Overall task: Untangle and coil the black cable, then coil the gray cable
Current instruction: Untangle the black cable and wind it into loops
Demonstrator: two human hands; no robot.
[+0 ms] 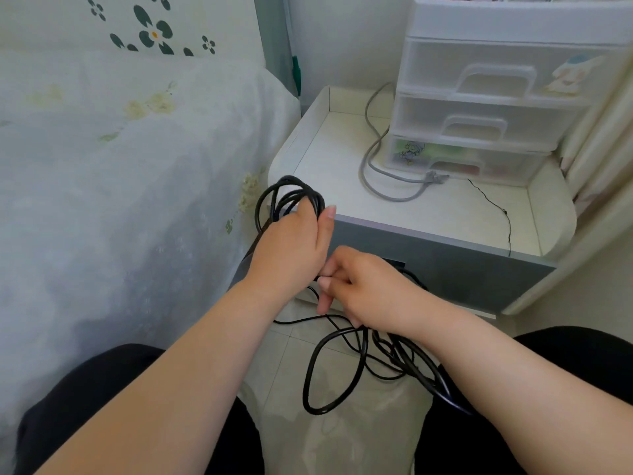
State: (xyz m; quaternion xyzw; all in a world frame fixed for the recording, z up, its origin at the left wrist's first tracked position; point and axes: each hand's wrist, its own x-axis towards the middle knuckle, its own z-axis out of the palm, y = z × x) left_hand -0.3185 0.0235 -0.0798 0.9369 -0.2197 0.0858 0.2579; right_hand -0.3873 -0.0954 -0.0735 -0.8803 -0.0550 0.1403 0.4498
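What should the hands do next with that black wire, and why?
Probably the right hand should feed its pinched strand up for another loop on the bundle that the left hand grips. The thick black rubber cable hangs loose and tangled below, while the thin gray cable lies untouched on the white nightstand.

Left of the plastic drawer unit [479,108] the nightstand top [342,159] lies bare — the gray cable [373,166] loops just beside the unit, crossing that space.

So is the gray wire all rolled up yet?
Not yet. The gray cable lies loose and spread out on the nightstand, beside the drawer unit.
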